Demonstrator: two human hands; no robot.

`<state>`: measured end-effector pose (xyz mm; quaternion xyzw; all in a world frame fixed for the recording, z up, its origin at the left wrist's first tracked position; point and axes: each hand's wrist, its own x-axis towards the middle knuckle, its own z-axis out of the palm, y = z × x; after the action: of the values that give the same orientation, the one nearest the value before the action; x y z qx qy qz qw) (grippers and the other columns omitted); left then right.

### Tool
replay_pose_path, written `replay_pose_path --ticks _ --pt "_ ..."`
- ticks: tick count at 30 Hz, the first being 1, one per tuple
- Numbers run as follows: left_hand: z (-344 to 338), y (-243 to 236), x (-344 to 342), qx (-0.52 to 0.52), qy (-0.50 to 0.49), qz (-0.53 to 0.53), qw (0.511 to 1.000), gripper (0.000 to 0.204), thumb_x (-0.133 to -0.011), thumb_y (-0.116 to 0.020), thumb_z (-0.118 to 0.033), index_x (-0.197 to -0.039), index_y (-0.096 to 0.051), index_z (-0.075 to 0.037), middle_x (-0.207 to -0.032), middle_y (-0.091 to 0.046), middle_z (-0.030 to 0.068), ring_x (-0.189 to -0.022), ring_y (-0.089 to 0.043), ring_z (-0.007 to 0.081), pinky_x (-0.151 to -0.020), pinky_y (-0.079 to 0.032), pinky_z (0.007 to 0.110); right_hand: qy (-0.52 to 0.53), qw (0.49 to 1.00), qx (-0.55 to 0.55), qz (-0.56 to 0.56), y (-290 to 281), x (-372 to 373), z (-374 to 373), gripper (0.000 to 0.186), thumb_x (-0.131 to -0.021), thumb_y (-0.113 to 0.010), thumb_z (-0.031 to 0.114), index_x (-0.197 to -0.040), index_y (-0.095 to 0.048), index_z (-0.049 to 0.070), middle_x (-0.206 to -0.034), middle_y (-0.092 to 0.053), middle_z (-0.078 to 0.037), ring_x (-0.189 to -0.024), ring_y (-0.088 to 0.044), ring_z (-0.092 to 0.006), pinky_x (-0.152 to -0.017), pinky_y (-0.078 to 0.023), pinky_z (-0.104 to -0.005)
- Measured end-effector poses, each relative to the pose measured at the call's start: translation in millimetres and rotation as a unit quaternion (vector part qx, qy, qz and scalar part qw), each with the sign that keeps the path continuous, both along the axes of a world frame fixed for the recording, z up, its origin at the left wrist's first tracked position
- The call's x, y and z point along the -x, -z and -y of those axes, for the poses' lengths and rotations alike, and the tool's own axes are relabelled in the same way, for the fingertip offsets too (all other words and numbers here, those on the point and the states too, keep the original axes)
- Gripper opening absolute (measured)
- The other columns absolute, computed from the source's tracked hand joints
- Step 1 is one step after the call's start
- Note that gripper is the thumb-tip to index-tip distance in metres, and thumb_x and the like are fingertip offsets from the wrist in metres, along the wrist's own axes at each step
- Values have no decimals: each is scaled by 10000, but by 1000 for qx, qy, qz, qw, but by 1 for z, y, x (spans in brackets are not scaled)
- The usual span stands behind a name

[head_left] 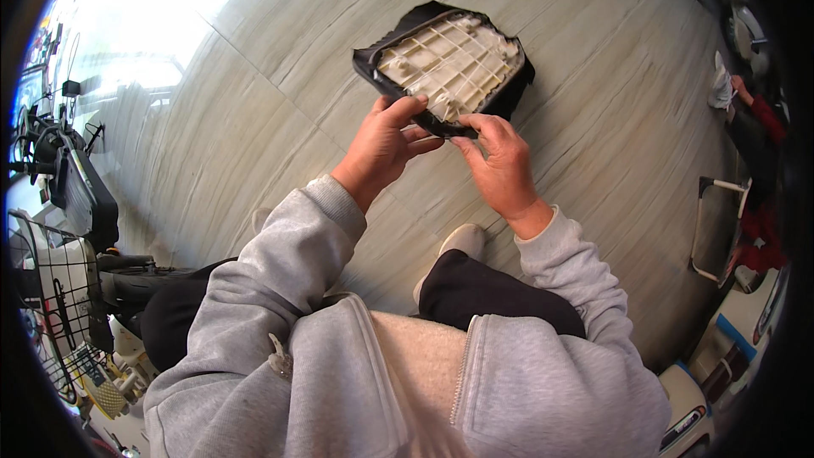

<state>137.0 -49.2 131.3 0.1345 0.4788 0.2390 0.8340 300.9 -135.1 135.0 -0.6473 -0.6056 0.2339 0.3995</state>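
Both hands (381, 148) (500, 165) pinching seat base (445, 59) near edge

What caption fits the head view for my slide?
Both hands, left and right, grip the near edge of an upturned black-covered seat pan above a grey tiled floor.

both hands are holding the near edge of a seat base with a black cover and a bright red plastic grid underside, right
Not quite. The head view shows both the left hand and right hand holding the near edge of the seat base, and its cover is black, but the plastic grid underside is cream-white, not red.
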Motion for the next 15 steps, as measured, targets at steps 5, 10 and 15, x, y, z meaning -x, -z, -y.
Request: replay_pose_path --ticks 5,10,15 --pt "-28 -36 -4 -60 15 9 998 437 -958 -552 -353 -1261 -447 -55 -1167 -616 155 -958 -661 235 -855 -553 369 29 998 4 -49 -31 -10 -20 123 -834 -708 -11 -940 -655 22 -838 -633 -95 -715 -600 -219 -641 -486 -310" --pt "-27 -56 -23 -159 20 108 981 541 -965 -499 -204 -1418 -327 36 -1343 -536 186 -1230 -527 253 -1068 -403 378 87 946 22 -313 -51 -30 -31 45 -923 -656 17 -956 -635 -7 -804 -597 37 -689 -498 -24 -595 -420 -197" --pt "-5 -56 -33 -287 161 81 941 573 -936 -512 -96 -1480 -337 -56 -1331 -498 85 -1201 -479 179 -1035 -379 330 136 913 70 -378 -58 -30 -23 119 -960 -639 122 -885 -612 33 -702 -507 80 -622 -397 6 -531 -318 -179"
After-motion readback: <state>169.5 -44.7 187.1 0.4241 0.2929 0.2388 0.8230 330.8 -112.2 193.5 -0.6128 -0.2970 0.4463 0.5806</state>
